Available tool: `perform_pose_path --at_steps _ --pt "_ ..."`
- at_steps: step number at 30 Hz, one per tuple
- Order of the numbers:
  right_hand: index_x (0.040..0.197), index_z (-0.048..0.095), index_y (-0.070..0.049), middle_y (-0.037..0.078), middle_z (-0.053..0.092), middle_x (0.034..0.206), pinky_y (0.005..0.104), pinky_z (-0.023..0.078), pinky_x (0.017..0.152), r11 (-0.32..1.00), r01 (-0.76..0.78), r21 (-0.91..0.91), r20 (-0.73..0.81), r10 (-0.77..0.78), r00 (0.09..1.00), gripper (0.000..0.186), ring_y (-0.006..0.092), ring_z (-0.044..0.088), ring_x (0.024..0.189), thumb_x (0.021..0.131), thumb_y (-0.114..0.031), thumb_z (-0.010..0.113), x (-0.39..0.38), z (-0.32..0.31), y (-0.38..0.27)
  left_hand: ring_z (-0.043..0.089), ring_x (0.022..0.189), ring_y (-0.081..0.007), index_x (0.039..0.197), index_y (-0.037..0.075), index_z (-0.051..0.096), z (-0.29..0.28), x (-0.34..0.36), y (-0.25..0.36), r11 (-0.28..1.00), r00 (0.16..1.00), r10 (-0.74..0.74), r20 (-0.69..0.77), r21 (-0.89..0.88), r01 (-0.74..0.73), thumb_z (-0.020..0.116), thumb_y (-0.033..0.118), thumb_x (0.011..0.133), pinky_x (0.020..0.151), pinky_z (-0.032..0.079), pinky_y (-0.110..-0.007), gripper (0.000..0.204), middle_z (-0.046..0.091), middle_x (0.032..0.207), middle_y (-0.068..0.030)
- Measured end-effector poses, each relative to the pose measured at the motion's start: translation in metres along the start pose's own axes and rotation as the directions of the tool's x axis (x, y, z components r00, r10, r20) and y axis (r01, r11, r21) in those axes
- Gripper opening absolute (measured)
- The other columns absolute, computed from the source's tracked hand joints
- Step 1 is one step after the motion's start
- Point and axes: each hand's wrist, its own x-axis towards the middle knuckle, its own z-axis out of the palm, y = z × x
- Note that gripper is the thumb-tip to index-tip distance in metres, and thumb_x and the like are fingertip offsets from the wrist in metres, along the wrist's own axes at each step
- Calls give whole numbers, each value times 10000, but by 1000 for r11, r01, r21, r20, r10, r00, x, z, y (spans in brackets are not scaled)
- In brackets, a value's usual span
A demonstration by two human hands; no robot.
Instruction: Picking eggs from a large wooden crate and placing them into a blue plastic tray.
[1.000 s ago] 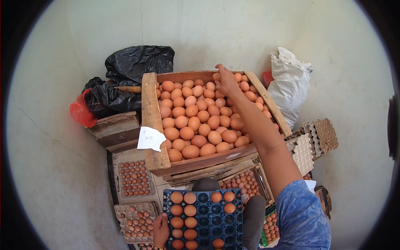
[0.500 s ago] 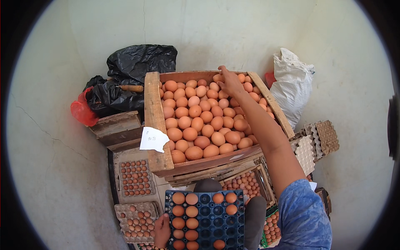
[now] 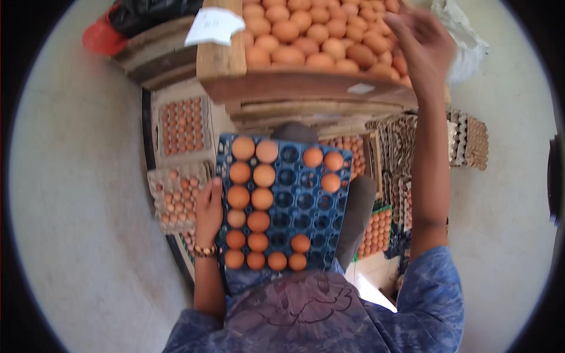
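1. Two bare hands in view; left hand [image 3: 207, 215] on the left edge of the blue tray [image 3: 303, 200], right hand [image 3: 421, 44] up over the right side of the wooden crate [image 3: 306, 85].
2. Left fingers mostly hidden at the tray edge; thumb shows, looks like a grasp on that edge, probably to keep the tray from tipping.
3. Right fingers bent, motion-blurred; cannot tell whether they hold an egg or are bare.
4. Blue tray lies across the lap, one leg [image 3: 358, 212] beside its right edge; likely there for support, close to the body and near the crate.
5. Tray eggs [image 3: 262, 198]: two left columns full, a few at upper right and lower middle, each seated in a cup, presumably so none roll or knock.
6. Crate eggs [image 3: 318, 32] loose, packed together, held in by the walls.
7. Cardboard trays [image 3: 391, 141] stacked at right, probably nested to save room.
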Motion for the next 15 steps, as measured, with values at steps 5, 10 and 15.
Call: perform_pose_path --at_steps 5,10,15 --pt "953 694 8 22 686 818 233 508 664 793 -608 -35 371 576 729 76 77 630 719 879 -8 686 -159 -30 -76 326 657 -78 835 -23 498 8 5 -4 997 999 -15 46 -73 18 472 312 1069 566 302 -293 410 378 667 22" --pt "1025 683 -13 102 692 1030 338 546 773 913 -386 -133 686 366 629 237 251 657 872 790 -21 713 -267 -43 -117 289 648 -77 800 -26 463 7 0 5 996 999 -18 40 -90 22 473 330 1069 570 273 -289 446 358 664 37" --pt "1058 681 -25 105 680 1137 372 531 833 912 -327 -247 704 401 587 343 294 626 930 722 -11 745 -307 -45 -151 267 646 -72 773 17 472 8 3 -19 989 999 11 31 -150 -6 455 366 1074 565 248 -282 461 316 666 52"
